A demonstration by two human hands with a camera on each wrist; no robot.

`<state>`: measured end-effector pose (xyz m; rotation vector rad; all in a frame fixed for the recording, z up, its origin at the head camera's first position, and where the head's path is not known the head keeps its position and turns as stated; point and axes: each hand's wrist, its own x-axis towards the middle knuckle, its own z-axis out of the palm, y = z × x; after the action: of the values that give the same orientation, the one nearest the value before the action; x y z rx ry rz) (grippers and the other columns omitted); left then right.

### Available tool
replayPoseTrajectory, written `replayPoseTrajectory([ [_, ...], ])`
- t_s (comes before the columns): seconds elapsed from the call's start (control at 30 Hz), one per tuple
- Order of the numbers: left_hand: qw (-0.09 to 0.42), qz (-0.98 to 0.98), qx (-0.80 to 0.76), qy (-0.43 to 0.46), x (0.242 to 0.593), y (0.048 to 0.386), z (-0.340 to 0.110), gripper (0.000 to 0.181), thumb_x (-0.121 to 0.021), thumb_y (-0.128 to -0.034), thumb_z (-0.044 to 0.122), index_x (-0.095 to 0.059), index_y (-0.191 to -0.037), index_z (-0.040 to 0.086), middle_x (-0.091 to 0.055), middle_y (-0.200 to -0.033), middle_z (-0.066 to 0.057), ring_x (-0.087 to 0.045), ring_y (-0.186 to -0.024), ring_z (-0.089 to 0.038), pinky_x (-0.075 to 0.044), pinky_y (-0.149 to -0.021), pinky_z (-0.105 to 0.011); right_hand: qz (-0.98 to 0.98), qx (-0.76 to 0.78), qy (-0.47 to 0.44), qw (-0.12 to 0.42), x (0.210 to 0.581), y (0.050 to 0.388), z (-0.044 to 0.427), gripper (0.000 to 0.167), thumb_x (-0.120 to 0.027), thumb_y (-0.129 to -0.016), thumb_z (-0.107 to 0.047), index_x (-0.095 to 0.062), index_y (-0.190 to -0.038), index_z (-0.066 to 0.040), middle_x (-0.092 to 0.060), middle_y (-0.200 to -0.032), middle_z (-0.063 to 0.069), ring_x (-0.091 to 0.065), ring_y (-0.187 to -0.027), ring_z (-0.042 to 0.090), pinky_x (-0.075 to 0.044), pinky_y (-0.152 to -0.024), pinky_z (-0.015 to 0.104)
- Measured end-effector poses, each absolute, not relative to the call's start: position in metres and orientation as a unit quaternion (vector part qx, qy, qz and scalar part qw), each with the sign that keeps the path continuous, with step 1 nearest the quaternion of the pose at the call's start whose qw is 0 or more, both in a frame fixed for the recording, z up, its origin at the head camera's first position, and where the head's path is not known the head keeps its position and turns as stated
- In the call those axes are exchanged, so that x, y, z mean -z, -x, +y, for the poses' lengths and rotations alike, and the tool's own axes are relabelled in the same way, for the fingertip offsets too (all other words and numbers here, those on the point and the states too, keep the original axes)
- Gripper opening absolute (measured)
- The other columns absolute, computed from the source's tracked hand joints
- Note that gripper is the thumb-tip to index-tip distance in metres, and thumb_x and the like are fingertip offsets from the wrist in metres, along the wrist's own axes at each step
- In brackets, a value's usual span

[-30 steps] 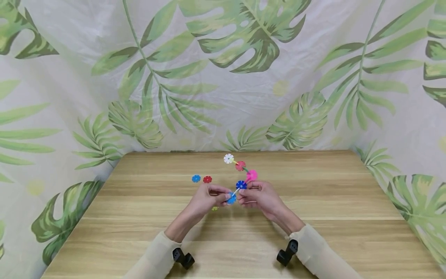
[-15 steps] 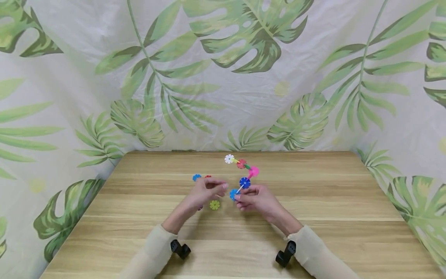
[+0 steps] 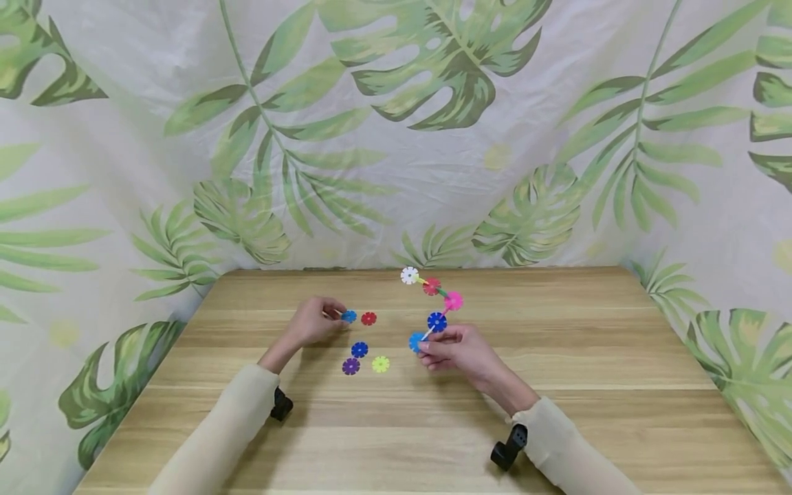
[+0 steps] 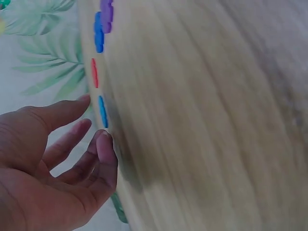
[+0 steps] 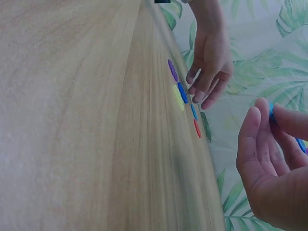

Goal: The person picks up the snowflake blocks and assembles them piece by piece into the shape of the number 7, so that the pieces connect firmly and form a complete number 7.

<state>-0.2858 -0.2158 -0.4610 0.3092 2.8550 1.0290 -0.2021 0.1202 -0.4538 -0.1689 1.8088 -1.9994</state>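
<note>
In the head view my right hand (image 3: 463,355) pinches a chain of notched plastic snowflake discs at its light blue end disc (image 3: 416,342). From there the chain runs through a dark blue disc (image 3: 436,321), a pink disc (image 3: 454,300) and a red disc (image 3: 431,286) to a white disc (image 3: 409,276), with edge-on discs linking them. My left hand (image 3: 313,321) reaches over the table to a loose light blue disc (image 3: 349,316). In the left wrist view, thumb and fingers are parted just short of this blue disc (image 4: 103,111).
Beside the light blue disc lies a loose red disc (image 3: 368,318). Closer to me lie a dark blue disc (image 3: 359,349), a purple disc (image 3: 350,366) and a yellow-green disc (image 3: 380,364). The wooden table (image 3: 557,426) ends at a leaf-patterned cloth (image 3: 383,199).
My left hand has let go of the chain's light blue disc and moved left to the loose light blue one. My right hand has shifted its hold to the chain's end disc.
</note>
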Motion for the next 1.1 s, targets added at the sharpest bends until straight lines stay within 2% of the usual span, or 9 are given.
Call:
replayPoseTrajectory([
  [0.33, 0.061, 0.939, -0.327, -0.085, 0.466, 0.298, -0.214, 0.039, -0.08, -0.0935, 0.022, -0.072, -0.126, 0.001, -0.072, -0.109, -0.016, -0.064, -0.096, -0.024, -0.056, -0.08, -0.034, 0.65, 0.725, 0.058, 0.22, 0.456, 0.202, 0.121, 0.013, -0.075, -0.097, -0.009, -0.071, -0.104, 0.001, -0.081, -0.1, 0.018, -0.079, -0.082, 0.015, -0.067, -0.08, 0.034],
  [0.57, 0.069, 0.939, -0.326, -0.086, 0.466, 0.303, -0.214, 0.027, -0.08, -0.0945, 0.022, -0.076, -0.112, 0.002, -0.071, -0.097, -0.012, -0.059, -0.084, -0.019, -0.047, -0.069, -0.027, 0.647, 0.729, 0.061, 0.216, 0.454, 0.204, 0.121, 0.01, -0.073, -0.098, -0.007, -0.07, -0.102, 0.001, -0.081, -0.092, 0.009, -0.078, -0.079, 0.013, -0.067, -0.079, 0.033],
  [0.67, 0.072, 0.938, -0.327, -0.085, 0.466, 0.303, -0.213, 0.025, -0.081, -0.0933, 0.021, -0.076, -0.108, 0.002, -0.071, -0.095, -0.011, -0.058, -0.082, -0.019, -0.047, -0.069, -0.027, 0.648, 0.728, 0.062, 0.215, 0.453, 0.204, 0.122, 0.01, -0.072, -0.099, -0.008, -0.07, -0.102, 0.001, -0.081, -0.091, 0.007, -0.078, -0.079, 0.013, -0.067, -0.079, 0.032],
  [0.9, 0.084, 0.937, -0.33, -0.077, 0.465, 0.302, -0.212, 0.023, -0.084, -0.0897, 0.018, -0.073, -0.101, 0.001, -0.072, -0.094, -0.01, -0.061, -0.083, -0.018, -0.049, -0.071, -0.026, 0.653, 0.724, 0.063, 0.212, 0.453, 0.205, 0.123, 0.012, -0.072, -0.099, -0.008, -0.07, -0.104, 0.003, -0.081, -0.092, 0.009, -0.078, -0.08, 0.013, -0.067, -0.08, 0.033],
  [1.1, 0.076, 0.905, -0.416, -0.039, 0.456, 0.289, -0.21, 0.017, -0.078, -0.0938, 0.011, -0.074, -0.106, 0.001, -0.077, -0.092, -0.012, -0.073, -0.08, -0.019, -0.062, -0.071, -0.03, 0.654, 0.723, 0.062, 0.212, 0.454, 0.205, 0.122, 0.017, -0.073, -0.098, -0.009, -0.07, -0.106, 0.005, -0.082, -0.094, 0.011, -0.078, -0.08, 0.013, -0.067, -0.081, 0.034],
])
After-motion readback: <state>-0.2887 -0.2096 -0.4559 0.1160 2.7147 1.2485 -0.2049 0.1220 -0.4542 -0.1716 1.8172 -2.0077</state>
